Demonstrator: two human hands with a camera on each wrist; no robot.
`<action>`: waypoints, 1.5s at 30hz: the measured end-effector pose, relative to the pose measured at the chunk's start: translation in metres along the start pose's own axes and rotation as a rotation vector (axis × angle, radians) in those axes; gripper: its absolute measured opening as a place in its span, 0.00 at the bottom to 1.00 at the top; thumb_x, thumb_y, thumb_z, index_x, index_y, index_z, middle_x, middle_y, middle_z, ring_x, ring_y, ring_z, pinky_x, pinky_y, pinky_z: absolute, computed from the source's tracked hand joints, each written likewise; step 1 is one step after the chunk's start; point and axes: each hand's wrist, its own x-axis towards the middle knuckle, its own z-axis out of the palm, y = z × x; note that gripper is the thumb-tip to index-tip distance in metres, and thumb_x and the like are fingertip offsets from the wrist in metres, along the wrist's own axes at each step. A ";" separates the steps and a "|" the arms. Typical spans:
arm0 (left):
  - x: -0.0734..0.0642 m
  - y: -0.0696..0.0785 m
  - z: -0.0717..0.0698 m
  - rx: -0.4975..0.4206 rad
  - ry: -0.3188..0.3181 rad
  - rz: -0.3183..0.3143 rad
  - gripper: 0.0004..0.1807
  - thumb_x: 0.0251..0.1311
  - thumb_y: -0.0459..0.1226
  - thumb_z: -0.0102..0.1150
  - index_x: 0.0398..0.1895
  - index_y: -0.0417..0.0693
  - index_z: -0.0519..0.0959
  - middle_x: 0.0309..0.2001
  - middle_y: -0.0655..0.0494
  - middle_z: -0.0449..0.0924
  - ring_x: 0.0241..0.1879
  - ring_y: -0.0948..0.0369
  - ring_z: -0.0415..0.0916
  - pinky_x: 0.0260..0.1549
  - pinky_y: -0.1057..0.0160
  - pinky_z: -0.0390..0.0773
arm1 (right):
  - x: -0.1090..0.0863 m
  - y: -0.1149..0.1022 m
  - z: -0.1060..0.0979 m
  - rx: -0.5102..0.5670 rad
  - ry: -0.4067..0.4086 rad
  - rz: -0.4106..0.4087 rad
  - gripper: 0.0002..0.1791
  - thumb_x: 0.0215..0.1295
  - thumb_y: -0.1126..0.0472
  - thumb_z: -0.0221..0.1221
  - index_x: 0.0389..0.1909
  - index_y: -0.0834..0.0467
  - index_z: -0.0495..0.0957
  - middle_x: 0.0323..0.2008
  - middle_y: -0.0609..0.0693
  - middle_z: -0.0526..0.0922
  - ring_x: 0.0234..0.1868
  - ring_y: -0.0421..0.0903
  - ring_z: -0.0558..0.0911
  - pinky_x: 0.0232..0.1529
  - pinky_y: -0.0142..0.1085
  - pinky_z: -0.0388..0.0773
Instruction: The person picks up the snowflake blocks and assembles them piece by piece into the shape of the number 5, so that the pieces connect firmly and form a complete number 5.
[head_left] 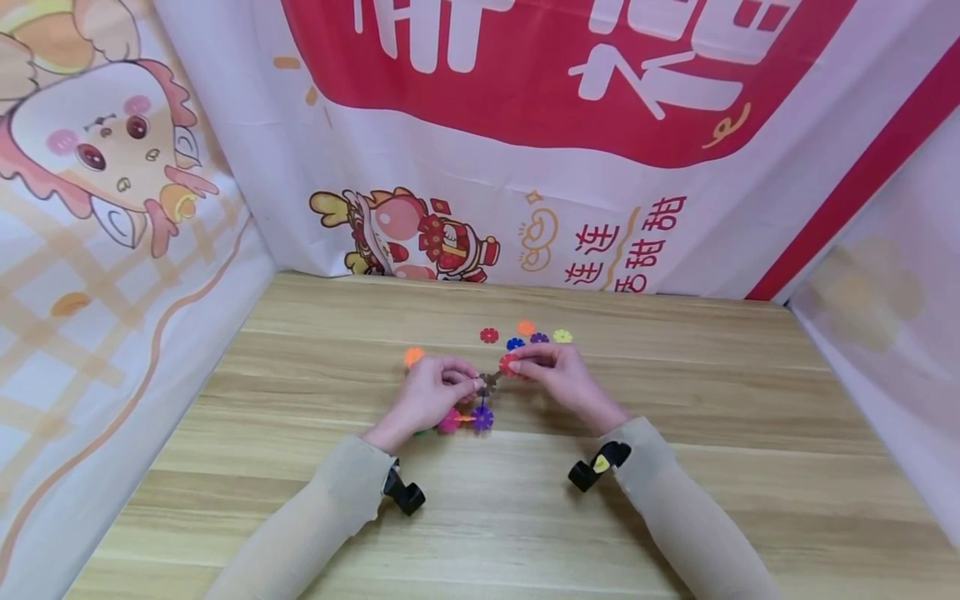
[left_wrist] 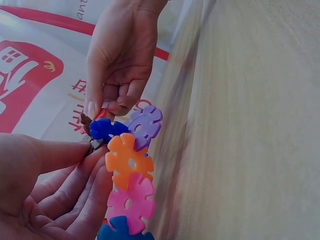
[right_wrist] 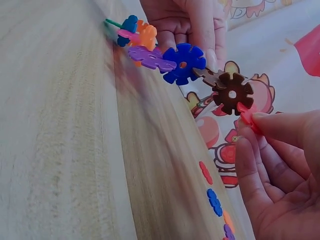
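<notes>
A chain of slotted, flower-shaped plastic discs stretches between the two hands. My left hand (head_left: 433,392) pinches a grey disc (right_wrist: 208,77) in the chain between thumb and finger. A red disc (right_wrist: 247,118) is pinched by my right hand (head_left: 558,372), its edge right at the rim of the brown disc (right_wrist: 225,101). Beyond the grey disc come a blue disc (right_wrist: 172,67) and a purple disc (right_wrist: 145,57). In the left wrist view, an orange disc (left_wrist: 120,161), a pink disc (left_wrist: 140,200) and a teal disc (left_wrist: 120,230) continue the chain.
Behind the hands, loose discs lie on the wooden table (head_left: 525,517): a red one (head_left: 489,335), an orange one (head_left: 526,327), a yellow one (head_left: 562,336) and others. Another orange disc (head_left: 414,357) lies by the left hand. A printed cloth (head_left: 285,200) stands along the table's back edge.
</notes>
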 end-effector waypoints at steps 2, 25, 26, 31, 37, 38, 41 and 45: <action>-0.001 0.001 0.001 -0.012 -0.002 -0.006 0.04 0.64 0.35 0.69 0.40 0.48 0.85 0.31 0.58 0.86 0.32 0.58 0.84 0.35 0.59 0.83 | 0.001 0.001 0.000 -0.001 0.010 0.006 0.11 0.69 0.58 0.67 0.49 0.54 0.87 0.45 0.50 0.88 0.48 0.50 0.85 0.52 0.44 0.82; -0.010 0.017 0.000 0.056 -0.094 -0.022 0.11 0.69 0.43 0.64 0.46 0.45 0.81 0.37 0.55 0.84 0.38 0.53 0.83 0.37 0.58 0.83 | 0.006 -0.002 -0.001 0.071 -0.022 0.005 0.11 0.66 0.60 0.69 0.47 0.59 0.87 0.47 0.56 0.85 0.47 0.54 0.85 0.51 0.44 0.82; -0.009 0.018 0.000 0.053 -0.073 -0.019 0.12 0.69 0.43 0.64 0.47 0.45 0.81 0.37 0.56 0.84 0.39 0.54 0.83 0.37 0.58 0.83 | 0.006 -0.003 0.000 0.076 -0.024 0.008 0.11 0.66 0.61 0.69 0.47 0.59 0.87 0.47 0.56 0.85 0.47 0.54 0.85 0.51 0.45 0.82; -0.004 0.018 0.002 0.011 -0.004 0.010 0.12 0.69 0.43 0.64 0.48 0.46 0.83 0.38 0.57 0.84 0.39 0.59 0.81 0.38 0.59 0.83 | 0.006 -0.006 0.005 0.122 -0.051 -0.003 0.10 0.67 0.64 0.68 0.47 0.61 0.87 0.48 0.57 0.85 0.47 0.54 0.86 0.55 0.50 0.80; 0.000 0.016 0.003 0.003 0.034 0.058 0.08 0.69 0.42 0.65 0.46 0.49 0.85 0.39 0.58 0.85 0.40 0.60 0.82 0.41 0.59 0.83 | 0.004 -0.008 0.010 0.146 -0.056 -0.015 0.10 0.66 0.65 0.68 0.47 0.60 0.87 0.48 0.56 0.86 0.48 0.54 0.86 0.55 0.52 0.80; 0.000 0.016 0.002 0.000 0.036 0.061 0.08 0.69 0.41 0.65 0.45 0.49 0.85 0.39 0.58 0.85 0.40 0.60 0.82 0.41 0.59 0.83 | 0.004 -0.008 0.010 0.142 -0.054 -0.017 0.10 0.66 0.64 0.69 0.47 0.60 0.87 0.48 0.56 0.86 0.47 0.54 0.86 0.55 0.52 0.80; 0.001 0.016 0.002 -0.002 0.040 0.063 0.07 0.69 0.41 0.65 0.44 0.49 0.85 0.39 0.58 0.85 0.39 0.59 0.82 0.40 0.59 0.83 | 0.005 -0.008 0.009 0.159 -0.043 -0.020 0.13 0.66 0.63 0.69 0.49 0.62 0.86 0.48 0.59 0.85 0.47 0.54 0.86 0.55 0.51 0.80; 0.002 0.014 -0.001 -0.023 0.053 0.050 0.08 0.70 0.41 0.64 0.45 0.48 0.84 0.39 0.57 0.85 0.38 0.59 0.83 0.39 0.59 0.83 | 0.014 -0.008 0.005 0.171 0.005 -0.037 0.17 0.66 0.63 0.69 0.53 0.65 0.83 0.52 0.65 0.83 0.48 0.54 0.86 0.55 0.47 0.80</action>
